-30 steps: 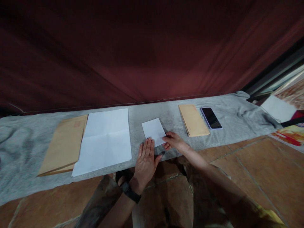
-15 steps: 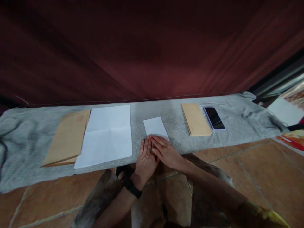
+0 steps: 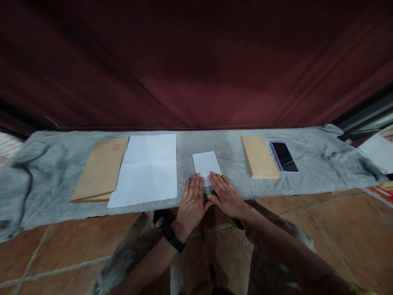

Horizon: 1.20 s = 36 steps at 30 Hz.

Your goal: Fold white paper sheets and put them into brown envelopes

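Note:
A small folded white paper (image 3: 205,163) lies on a grey cloth (image 3: 215,141) spread over the floor. My left hand (image 3: 192,200) rests flat at the paper's near left corner, fingers stretched out, a black watch on its wrist. My right hand (image 3: 227,195) lies flat beside it, fingers out, its tips on the paper's near right edge. Both hands press down and hold nothing.
A large unfolded white sheet (image 3: 147,169) lies to the left, overlapping a big brown envelope (image 3: 101,170). To the right are a stack of small brown envelopes (image 3: 259,156) and a dark phone (image 3: 284,156). A dark red curtain hangs behind. Terracotta tiles (image 3: 322,221) lie in front.
My right hand left the paper's right edge, crossed onto my left hand, then drew back to lie flat beside it. The view shifted, so everything sits further right.

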### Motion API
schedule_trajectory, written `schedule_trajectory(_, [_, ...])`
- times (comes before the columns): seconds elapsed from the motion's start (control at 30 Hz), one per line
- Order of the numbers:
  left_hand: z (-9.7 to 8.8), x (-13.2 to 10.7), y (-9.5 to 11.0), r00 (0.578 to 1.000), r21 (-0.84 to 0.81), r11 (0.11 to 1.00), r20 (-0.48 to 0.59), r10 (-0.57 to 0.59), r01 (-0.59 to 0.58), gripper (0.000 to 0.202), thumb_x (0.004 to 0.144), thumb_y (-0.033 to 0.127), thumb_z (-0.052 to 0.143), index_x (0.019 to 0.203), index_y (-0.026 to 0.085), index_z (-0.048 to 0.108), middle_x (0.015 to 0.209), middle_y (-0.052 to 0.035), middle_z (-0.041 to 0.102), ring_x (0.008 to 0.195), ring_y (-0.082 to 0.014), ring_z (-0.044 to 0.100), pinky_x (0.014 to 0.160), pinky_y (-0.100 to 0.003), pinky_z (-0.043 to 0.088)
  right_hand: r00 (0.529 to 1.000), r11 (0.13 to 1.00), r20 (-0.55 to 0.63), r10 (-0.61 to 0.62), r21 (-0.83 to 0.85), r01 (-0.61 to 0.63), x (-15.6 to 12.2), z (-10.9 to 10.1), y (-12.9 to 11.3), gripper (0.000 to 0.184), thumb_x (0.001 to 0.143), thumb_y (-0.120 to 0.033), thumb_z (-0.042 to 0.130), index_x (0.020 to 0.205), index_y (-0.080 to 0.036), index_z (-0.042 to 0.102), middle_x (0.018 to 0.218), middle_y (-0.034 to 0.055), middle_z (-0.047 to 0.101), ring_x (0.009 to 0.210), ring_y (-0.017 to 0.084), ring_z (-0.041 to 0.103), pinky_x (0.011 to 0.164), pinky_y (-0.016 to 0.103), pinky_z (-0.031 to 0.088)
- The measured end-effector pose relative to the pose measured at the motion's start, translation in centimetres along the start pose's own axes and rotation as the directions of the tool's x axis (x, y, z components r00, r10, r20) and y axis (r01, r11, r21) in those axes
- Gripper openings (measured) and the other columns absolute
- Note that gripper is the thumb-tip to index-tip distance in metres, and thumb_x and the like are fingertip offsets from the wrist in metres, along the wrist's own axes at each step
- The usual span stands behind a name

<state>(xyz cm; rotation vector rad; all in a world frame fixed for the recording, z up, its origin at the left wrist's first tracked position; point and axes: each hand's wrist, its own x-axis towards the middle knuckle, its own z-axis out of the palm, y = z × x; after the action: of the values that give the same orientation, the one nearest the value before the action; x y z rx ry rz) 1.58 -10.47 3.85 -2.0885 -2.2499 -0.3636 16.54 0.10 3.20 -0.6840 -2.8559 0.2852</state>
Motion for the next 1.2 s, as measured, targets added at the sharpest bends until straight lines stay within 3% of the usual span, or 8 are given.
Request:
schedule_trajectory(0.2, [-0.1,-0.3,-0.7,1.000,0.011,1.000,-0.014,-0.021,0.021,0.078,0.096,0.054,0.045,0.153,0.003,0.028,0.159,-0.0235,0.033,0.152,-0.0310,0.022,0.123,-0.054,0.026,1.000,1.000,-0.015,0.013,-0.016,-0.014,-0.7,-0.4,1.1,0.065,0.104,-0.042,0.039,0.159,-0.011,0.022,0.163,0.0167,0.027,0.152,0.026,0.024,0.123,0.050,0.025])
schedule_trajectory(0.7, [0.1,1.8,-2.1,0.997,0.009,0.998,-0.042,-0.065,0.065,0.059,0.102,0.042,0.032,0.148,0.006,0.041,0.156,-0.0194,0.042,0.150,-0.0297,0.031,0.121,-0.055,0.028,0.999,1.000,-0.030,0.023,-0.006,-0.024,-1.2,-0.8,1.9,0.064,0.104,-0.041,0.040,0.158,-0.010,0.025,0.161,0.0175,0.031,0.150,0.026,0.028,0.121,0.051,0.029])
schedule_trajectory(1.2, [0.3,5.2,-2.3,0.990,0.015,0.990,-0.030,-0.140,0.141,0.060,0.102,0.042,0.028,0.148,0.007,0.041,0.156,-0.0188,0.042,0.150,-0.0299,0.029,0.121,-0.058,0.025,0.999,0.999,-0.018,0.039,0.000,-0.039,-1.1,-1.0,1.9,0.066,0.102,-0.041,0.045,0.158,-0.012,0.027,0.161,0.0166,0.032,0.149,0.026,0.030,0.122,0.050,0.028])
